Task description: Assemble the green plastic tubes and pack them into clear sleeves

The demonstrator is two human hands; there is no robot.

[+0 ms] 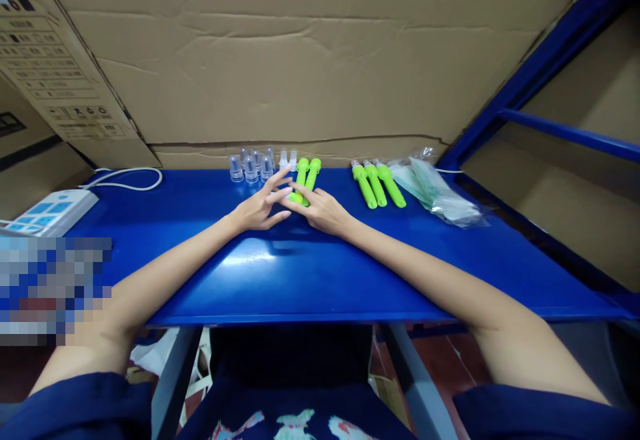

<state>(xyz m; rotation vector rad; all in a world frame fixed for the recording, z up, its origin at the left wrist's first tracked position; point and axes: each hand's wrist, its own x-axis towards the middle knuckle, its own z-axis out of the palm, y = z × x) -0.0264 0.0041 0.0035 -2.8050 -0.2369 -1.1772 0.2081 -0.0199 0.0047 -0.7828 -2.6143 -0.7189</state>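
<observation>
My left hand point(261, 209) and my right hand point(327, 212) meet above the middle of the blue table. Between them is a small bright green-yellow piece point(297, 197), mostly hidden by fingers, with something whitish at its left end. My right hand's fingers close on this piece. Spread apart, my left fingers reach to its left end; whether they touch it I cannot tell. Just behind lie two green handles with rounded heads point(313, 172). Two small translucent white parts point(288, 160) stand beside them, and several clear plastic caps point(251, 169) stand further left.
Three green handles with clear tips point(377, 185) lie to the right, beside clear plastic bags point(440, 193). A white power strip point(55, 212) with a white cable point(133, 180) sits at the left. Cardboard point(280, 80) walls the back; a blue frame point(520, 87) rises at right.
</observation>
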